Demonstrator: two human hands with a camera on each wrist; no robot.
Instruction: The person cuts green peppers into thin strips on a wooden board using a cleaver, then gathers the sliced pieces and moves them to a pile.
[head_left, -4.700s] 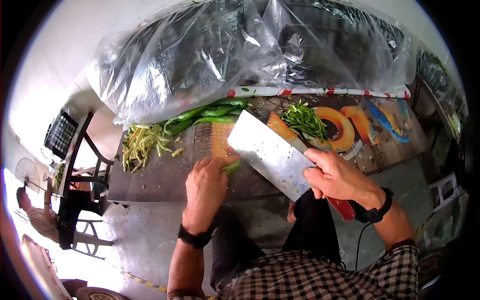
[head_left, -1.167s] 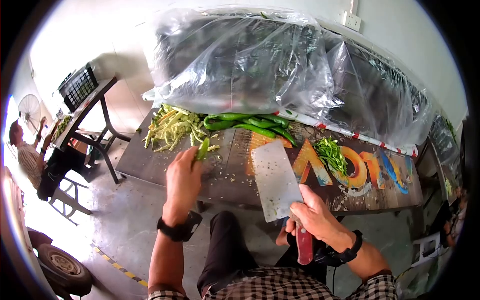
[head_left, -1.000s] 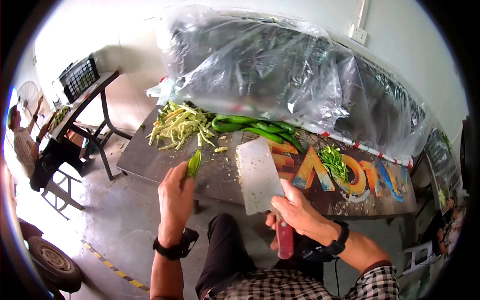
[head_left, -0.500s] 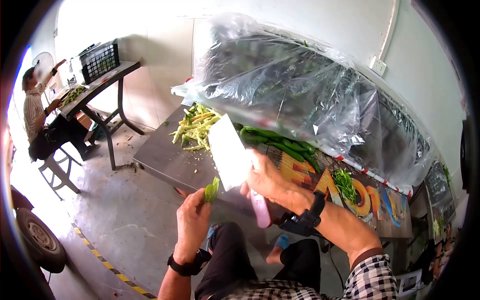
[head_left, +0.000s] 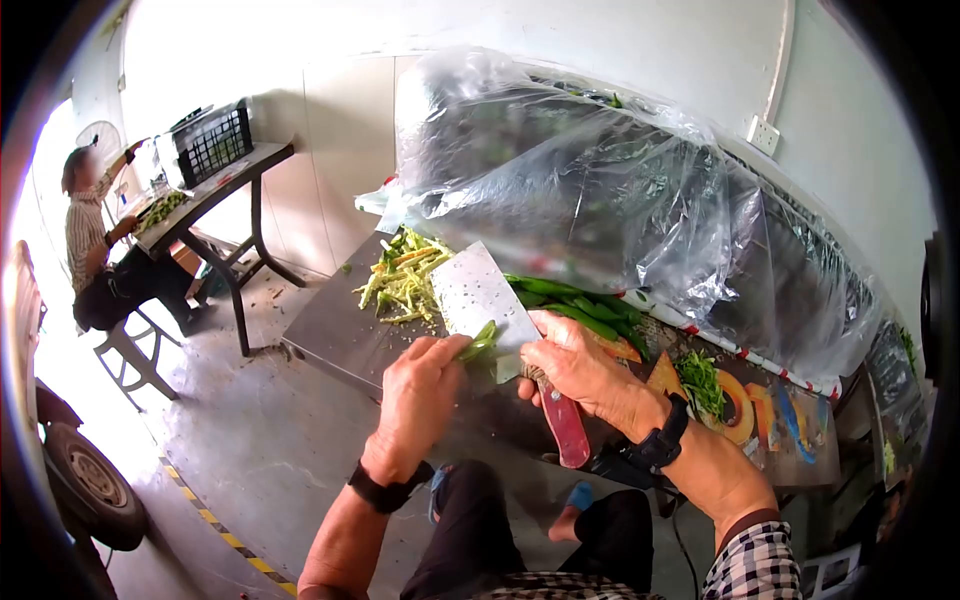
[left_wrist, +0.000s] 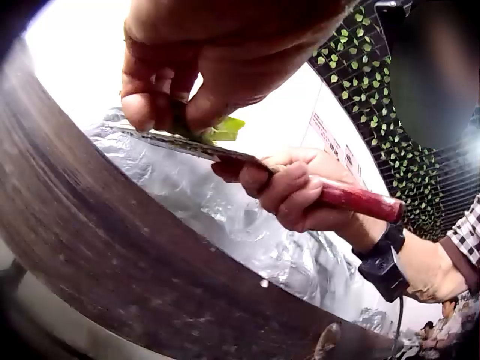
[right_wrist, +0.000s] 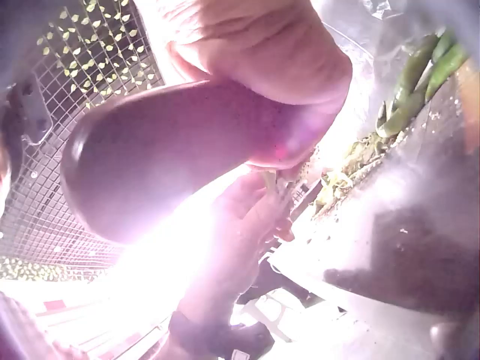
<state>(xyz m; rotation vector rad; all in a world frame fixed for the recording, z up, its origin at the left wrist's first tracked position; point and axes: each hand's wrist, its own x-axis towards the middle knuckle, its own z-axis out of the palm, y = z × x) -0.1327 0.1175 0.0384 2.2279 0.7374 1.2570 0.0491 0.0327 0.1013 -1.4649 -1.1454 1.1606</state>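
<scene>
My left hand (head_left: pixel 415 395) pinches a piece of green pepper (head_left: pixel 482 340) between thumb and fingers, close against the blade of a cleaver (head_left: pixel 475 290). My right hand (head_left: pixel 580 365) grips that cleaver by its red handle, thumb near the blade's heel. In the left wrist view the blade shows nearly edge-on, with the pepper piece (left_wrist: pixel 227 129) right at its upper side. Small seeds and bits cling to the blade. Beyond it lies a heap of pale pepper cores (head_left: pixel 405 275). Whole green peppers (head_left: pixel 585 305) lie to the right, partly behind blade and hand.
The dark table (head_left: pixel 325 335) has its near-left corner below the heap. Shredded green pepper (head_left: pixel 703 385) sits at the right. Clear plastic sheeting (head_left: pixel 560 190) covers dark bulk along the back. At far left a person (head_left: pixel 90 230) sits by another table with a black crate (head_left: pixel 215 145).
The head view has swung left. My left hand has lifted the pepper piece from near the tabletop, and the cleaver has moved leftward to meet it. Both hands keep their hold.
</scene>
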